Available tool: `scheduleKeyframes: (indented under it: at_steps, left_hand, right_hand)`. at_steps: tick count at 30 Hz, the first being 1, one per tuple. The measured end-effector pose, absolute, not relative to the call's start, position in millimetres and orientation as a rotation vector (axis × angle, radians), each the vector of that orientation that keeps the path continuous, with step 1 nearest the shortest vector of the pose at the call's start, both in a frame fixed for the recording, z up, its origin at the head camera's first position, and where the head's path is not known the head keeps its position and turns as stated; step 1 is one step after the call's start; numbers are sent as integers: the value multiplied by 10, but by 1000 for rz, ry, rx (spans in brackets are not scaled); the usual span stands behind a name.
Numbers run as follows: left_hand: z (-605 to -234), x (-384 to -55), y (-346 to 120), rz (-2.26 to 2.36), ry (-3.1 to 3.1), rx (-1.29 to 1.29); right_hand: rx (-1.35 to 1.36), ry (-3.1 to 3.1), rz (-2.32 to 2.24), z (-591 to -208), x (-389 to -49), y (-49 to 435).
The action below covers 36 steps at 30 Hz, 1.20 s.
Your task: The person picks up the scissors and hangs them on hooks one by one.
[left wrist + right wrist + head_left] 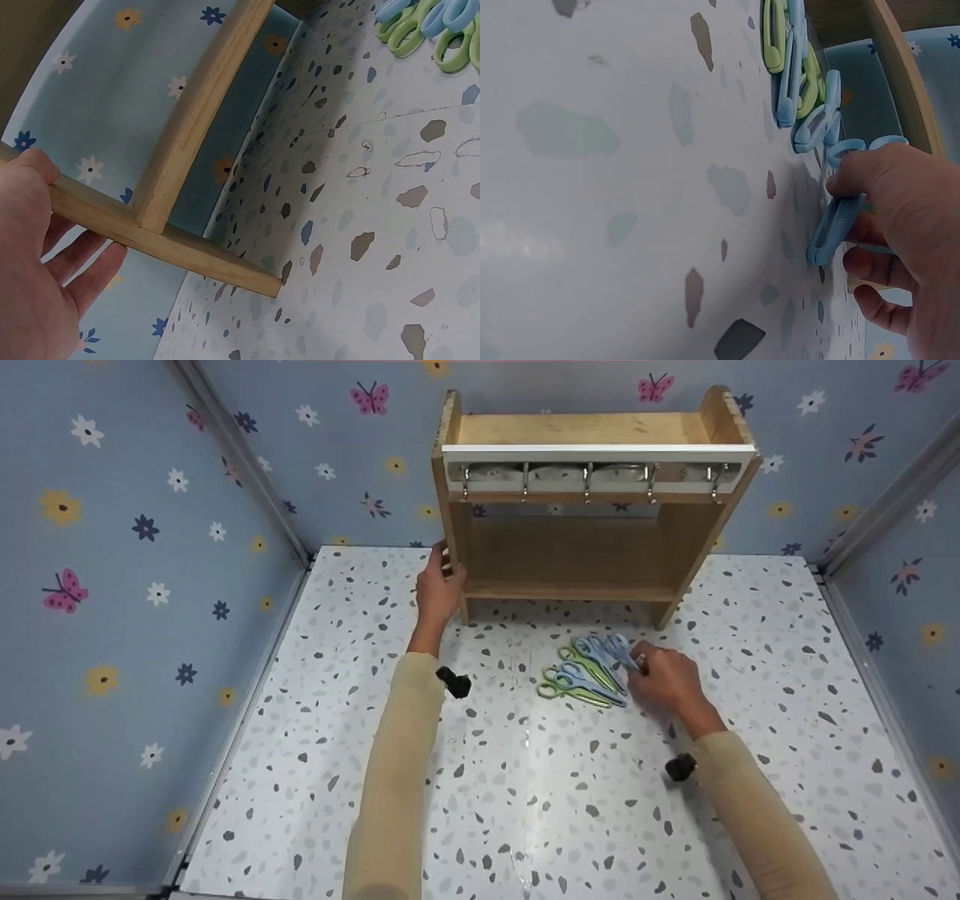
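Note:
My left hand (439, 592) grips the left side panel of a small wooden shelf rack (452, 510). In the left wrist view, the thumb lies over the panel edge (97, 214) and the fingers are on its other side. My right hand (667, 679) pinches a pair of blue scissors (836, 229) near the handles, their blades angled down close to the tabletop. Beside that hand, several blue and green scissors lie overlapping in a fan, among them green scissors (574, 695) and blue scissors (581, 681).
Across the rack's upper front runs a white rail (600, 451) with several metal hooks (587, 484), nothing hanging on them. The rack stands at the back of the speckled white table (480, 780). Blue flower-patterned panels (135, 645) enclose the table at the back and both sides.

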<state>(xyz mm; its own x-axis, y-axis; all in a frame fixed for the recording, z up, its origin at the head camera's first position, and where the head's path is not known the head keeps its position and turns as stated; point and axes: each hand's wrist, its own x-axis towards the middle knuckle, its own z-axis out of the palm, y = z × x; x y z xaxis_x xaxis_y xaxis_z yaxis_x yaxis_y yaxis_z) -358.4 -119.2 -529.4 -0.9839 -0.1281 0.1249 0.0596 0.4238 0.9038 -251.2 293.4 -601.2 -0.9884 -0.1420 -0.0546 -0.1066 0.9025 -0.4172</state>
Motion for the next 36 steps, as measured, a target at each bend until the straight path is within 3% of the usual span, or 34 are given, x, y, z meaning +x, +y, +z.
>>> scheduleKeyframes:
  at_steps: [36]
  left_hand:
    - [-5280,-3539,-1170,-1580,-2481,49]
  right_hand:
    - [-205,3069,-690,-5609,-2597,2874]
